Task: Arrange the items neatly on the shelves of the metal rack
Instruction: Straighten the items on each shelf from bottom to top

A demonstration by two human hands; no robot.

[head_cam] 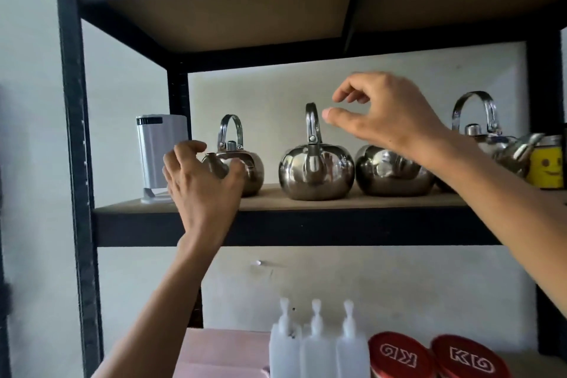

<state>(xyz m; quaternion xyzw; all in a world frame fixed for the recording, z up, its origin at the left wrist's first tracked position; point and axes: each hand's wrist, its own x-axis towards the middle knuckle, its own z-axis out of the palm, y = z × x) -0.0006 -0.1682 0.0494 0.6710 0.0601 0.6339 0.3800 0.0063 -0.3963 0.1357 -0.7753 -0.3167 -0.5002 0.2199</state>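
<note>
Several shiny steel kettles stand in a row on the black metal rack's middle shelf. My left hand reaches up to the leftmost kettle, with fingers and thumb curled round its spout side. The second kettle stands with its handle upright. My right hand hovers just right of that handle with loosely curled fingers and holds nothing. It partly covers the third kettle. A fourth kettle sits further right, behind my forearm.
A white appliance stands at the shelf's left end and a yellow smiley jar at its right. Below are three white squeeze bottles, two red lids and a pink box. The rack post runs down the left.
</note>
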